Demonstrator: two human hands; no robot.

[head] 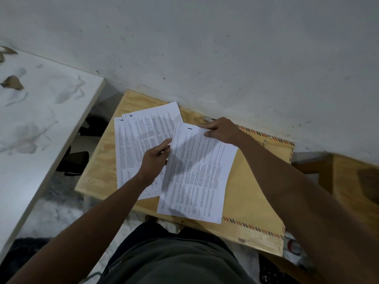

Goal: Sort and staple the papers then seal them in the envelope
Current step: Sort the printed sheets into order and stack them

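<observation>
A printed sheet numbered 1 [196, 175] lies tilted over a large brown envelope [252, 203] with a red-and-blue striped border, on a small plywood table [98, 171]. My right hand [221, 130] pinches that sheet's top edge. To the left, two or three more printed sheets [139, 138] lie fanned out, with handwritten numbers at their top corners. My left hand [153, 162] rests on these sheets, fingers touching the left edge of sheet 1. No stapler is in sight.
A white wall [205, 48] rises just behind the table. A white, smudged tabletop [41, 111] stands to the left, with dark objects in the gap between. Another wooden piece [356, 181] sits at the right. My lap fills the bottom.
</observation>
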